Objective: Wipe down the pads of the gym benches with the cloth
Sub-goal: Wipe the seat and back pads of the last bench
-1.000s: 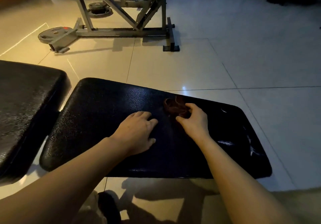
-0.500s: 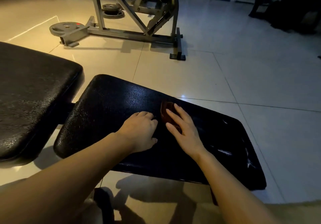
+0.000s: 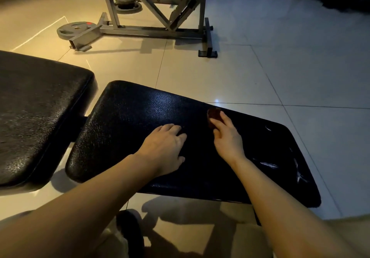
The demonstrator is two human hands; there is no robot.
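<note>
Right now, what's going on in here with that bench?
A person is wiping a gym bench. Their right hand presses a small reddish-brown cloth flat against the black seat pad with straight fingers, near the pad's far edge. The left hand rests on the same pad beside it, holding nothing. A second black pad sits to the left, untouched, and a metal weight machine stands on the tiled floor behind.

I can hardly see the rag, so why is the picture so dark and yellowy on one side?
Head view: dim room; warm light tints the floor at left, cooler grey at right; a glare patch shines on the bench pad; the dark cloth under the right hand nearly blends in; wide lens bends the edges.
</note>
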